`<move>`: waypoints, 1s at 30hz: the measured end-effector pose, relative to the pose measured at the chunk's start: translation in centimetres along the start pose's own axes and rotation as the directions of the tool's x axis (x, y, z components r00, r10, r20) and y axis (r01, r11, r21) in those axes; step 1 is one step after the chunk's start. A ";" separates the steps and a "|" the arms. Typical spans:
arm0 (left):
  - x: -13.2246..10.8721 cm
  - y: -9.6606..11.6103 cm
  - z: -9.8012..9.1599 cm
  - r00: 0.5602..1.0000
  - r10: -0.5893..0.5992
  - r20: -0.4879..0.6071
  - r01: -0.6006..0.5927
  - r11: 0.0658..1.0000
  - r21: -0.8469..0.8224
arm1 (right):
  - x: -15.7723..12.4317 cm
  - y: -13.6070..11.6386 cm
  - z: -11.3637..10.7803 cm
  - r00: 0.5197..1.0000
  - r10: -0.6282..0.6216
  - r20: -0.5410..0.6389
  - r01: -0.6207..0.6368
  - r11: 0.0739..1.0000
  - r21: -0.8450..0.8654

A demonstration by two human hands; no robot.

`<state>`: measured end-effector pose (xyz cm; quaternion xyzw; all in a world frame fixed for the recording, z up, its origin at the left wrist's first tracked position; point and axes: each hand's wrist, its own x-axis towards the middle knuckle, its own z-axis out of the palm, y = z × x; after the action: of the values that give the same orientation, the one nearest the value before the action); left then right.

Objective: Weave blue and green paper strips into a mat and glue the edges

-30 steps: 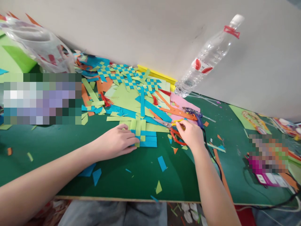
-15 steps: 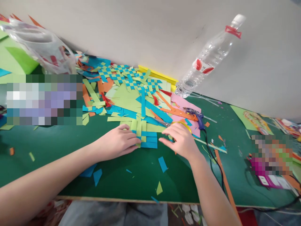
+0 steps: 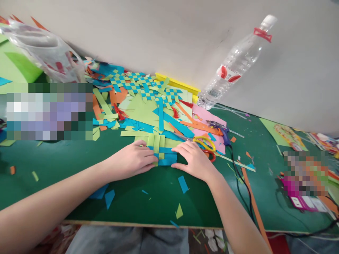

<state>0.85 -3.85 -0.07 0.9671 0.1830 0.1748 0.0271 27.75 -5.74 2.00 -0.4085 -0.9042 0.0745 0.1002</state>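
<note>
A small weave of blue and light green paper strips (image 3: 168,161) lies flat on the green table near its front edge. My left hand (image 3: 135,157) holds the left part of the weave down with bent fingers, covering much of it. At the right ends of the blue strips is my right hand (image 3: 195,158), its fingertips touching the upper strip and its thumb by the lower one, with a gap between them. Just behind this hand lie scissors (image 3: 205,144) with yellow and red handles, partly covered by the fingers.
Behind the weave are finished checkered paper pieces (image 3: 137,84), loose strips and red tassels (image 3: 119,113). A clear bottle (image 3: 230,70) leans on the wall beside a blue glue gun (image 3: 225,135) with a black cord. A plastic bag with a cup (image 3: 50,53) stands at left.
My right hand has moved left and slightly down, from beside the weave to the ends of its blue strips, uncovering more of the scissors' handles. My left hand stays in place.
</note>
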 end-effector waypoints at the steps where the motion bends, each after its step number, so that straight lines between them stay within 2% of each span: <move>1: 0.0 0.0 0.0 1.000 0.000 0.000 0.000 1.000 0.001 | 0.0 -0.1 0.1 1.000 -0.001 0.002 0.001 1.000 -0.001; 8: 0.1 0.1 -0.2 1.000 0.001 -0.024 -0.001 1.000 -0.012 | 0.1 -0.1 0.6 0.997 -0.060 -0.044 0.061 0.998 0.014; 17: 0.1 0.0 0.1 1.000 0.003 -0.017 -0.003 1.000 -0.008 | 0.0 -0.8 0.3 0.998 -0.050 -0.048 0.061 0.958 0.281; 30: 0.0 0.0 0.2 1.000 0.007 -0.012 -0.007 1.000 -0.004 | -0.1 -0.1 0.1 0.999 0.033 0.014 -0.035 0.987 0.155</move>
<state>0.94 -3.81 -0.21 0.9665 0.1795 0.1813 0.0273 27.69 -5.87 1.88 -0.4145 -0.8890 0.1487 0.1252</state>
